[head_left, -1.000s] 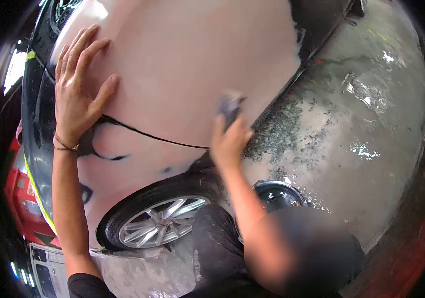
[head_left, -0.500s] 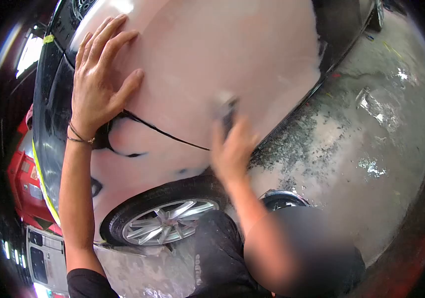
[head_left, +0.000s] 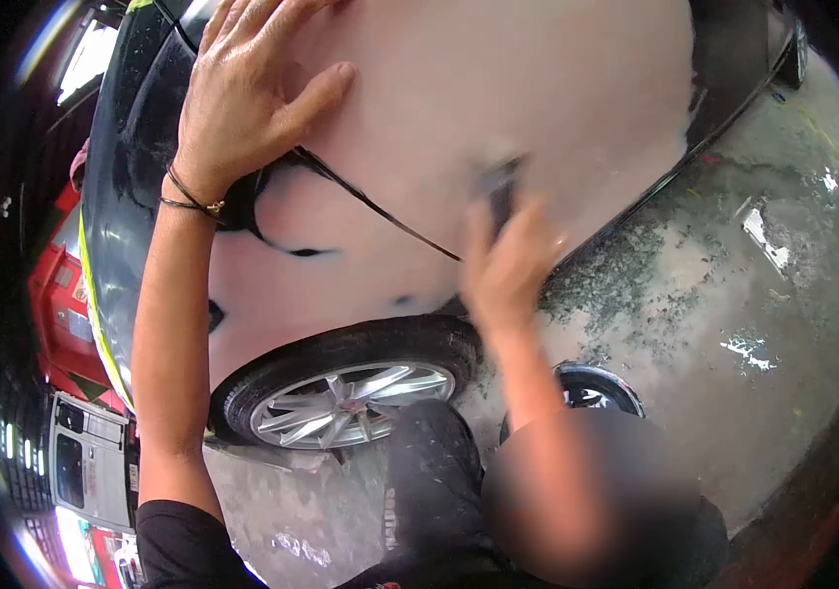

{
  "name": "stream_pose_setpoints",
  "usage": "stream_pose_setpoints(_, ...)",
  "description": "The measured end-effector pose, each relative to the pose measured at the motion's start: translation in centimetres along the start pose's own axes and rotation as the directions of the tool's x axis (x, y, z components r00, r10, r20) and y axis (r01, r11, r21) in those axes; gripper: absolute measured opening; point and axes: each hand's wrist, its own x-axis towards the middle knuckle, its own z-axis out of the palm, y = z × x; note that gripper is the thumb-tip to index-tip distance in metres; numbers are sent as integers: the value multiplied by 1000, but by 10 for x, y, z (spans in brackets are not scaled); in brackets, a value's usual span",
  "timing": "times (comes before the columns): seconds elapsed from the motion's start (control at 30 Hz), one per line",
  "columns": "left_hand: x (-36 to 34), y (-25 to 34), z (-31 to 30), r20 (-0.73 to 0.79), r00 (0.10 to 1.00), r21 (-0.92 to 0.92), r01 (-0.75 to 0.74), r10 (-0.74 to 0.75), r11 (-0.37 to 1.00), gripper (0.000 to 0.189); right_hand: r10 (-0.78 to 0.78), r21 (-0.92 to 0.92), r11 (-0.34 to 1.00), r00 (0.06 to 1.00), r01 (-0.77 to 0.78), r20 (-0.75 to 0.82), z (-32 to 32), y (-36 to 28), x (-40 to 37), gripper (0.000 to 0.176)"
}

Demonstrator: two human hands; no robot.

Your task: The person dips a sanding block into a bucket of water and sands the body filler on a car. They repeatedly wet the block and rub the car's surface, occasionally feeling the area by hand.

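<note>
My left hand (head_left: 253, 98) lies with spread fingers on the pale primed car body panel (head_left: 576, 88), its fingertips partly cut off by the top edge of the view. A dark bracelet is round that wrist. In my right hand (head_left: 513, 260) is a dark sanding block (head_left: 500, 188), gripped from behind and pressed to the panel surface. Both the block and the fingers are smeared by motion. Between the two hands a dark panel gap (head_left: 375, 204) runs diagonally. Small dark patches show through the pale coat below it.
Below the panel is the car's wheel (head_left: 351, 404) with silver spokes, close to my knee. A round dark bucket (head_left: 598, 388) stands on the wet, speckled floor (head_left: 704, 294) at right. A light van (head_left: 91, 461) and a red object (head_left: 61, 304) are at far left.
The whole view has shifted, so the car and both hands appear farther right and higher. My left hand stays on the panel. The block is blurred in both frames and its angle differs slightly.
</note>
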Motion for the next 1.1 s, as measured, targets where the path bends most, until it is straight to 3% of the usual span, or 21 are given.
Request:
stream_pose_setpoints(0.1, -2, -5, 3, -15, 1000, 23, -1, 1, 1000, 59, 443, 250, 869, 897, -426, -10, -21, 67, 106, 51)
stream_pose_setpoints(0.13, -3, -5, 4, -14, 1000, 22, -4, 4, 1000, 59, 452, 239, 869, 892, -434, -25, -26, 83, 123, 50)
stream_pose_setpoints(0.2, -2, -5, 5, -19, 1000, 21, -8, 8, 1000, 58, 405, 180, 903, 913, -390, -53, -17, 84, 105, 51)
stream_pose_setpoints(0.27, -2, -3, 4, -11, 1000, 32, 2, -2, 999, 58, 312, 179, 934, 950, -310, 19, -5, 32, 33, 49)
stream_pose_setpoints(0.33, -1, -5, 4, -12, 1000, 45, -5, 6, 999, 58, 39, -33, 999, 999, -38, 25, 11, -9, -52, 53)
stream_pose_setpoints(0.43, -2, -6, 5, -10, 1000, 17, -11, 11, 1000, 58, 39, 111, 992, 992, -52, 116, 7, -4, -69, 54)
stream_pose_setpoints(0.5, -1, -6, 4, -4, 1000, 31, -11, 11, 999, 58, 191, 75, 979, 981, -187, -42, 10, 35, -27, 53)
stream_pose_setpoints(0.57, -2, -7, 7, -30, 999, 47, -24, 25, 999, 58, 529, 255, 818, 849, -515, 18, -6, 86, 40, 53)
stream_pose_setpoints(0.63, -4, -12, 13, -86, 993, 70, -70, 76, 995, 60, 582, 263, 786, 813, -559, -10, 3, 142, 63, 52)
stream_pose_setpoints(0.7, -1, -10, 10, -72, 995, 74, -69, 74, 995, 59, 498, 252, 840, 867, -480, -7, -1, 125, 50, 54)
stream_pose_setpoints(0.83, 2, -6, 9, -77, 994, 10, -71, 72, 997, 57, 178, 84, 981, 984, -175, -24, 14, 10, -79, 55)
stream_pose_setpoints(0.87, 3, -6, 11, -83, 993, 17, -79, 80, 997, 57, 152, 134, 979, 988, -154, 25, 10, -3, -93, 53)
stream_pose_setpoints(0.97, 1, -4, 9, -82, 994, 35, -70, 73, 997, 57, 248, 21, 968, 969, -248, -2, 11, 45, -59, 55)
stream_pose_setpoints(1.0, 0, -1, 8, -54, 998, 25, -28, 30, 999, 58, 475, 206, 858, 880, -470, 27, 2, 64, -29, 56)
stream_pose_setpoints(1.07, 0, 1, 6, -8, 999, 10, 48, -48, 999, 61, 644, 197, 751, 765, -630, -5, 4, 141, 25, 55)
stream_pose_setpoints(1.1, 1, -1, 8, -32, 999, 23, 6, -6, 1000, 59, 687, 169, 718, 726, -676, -15, -2, 156, 47, 55)
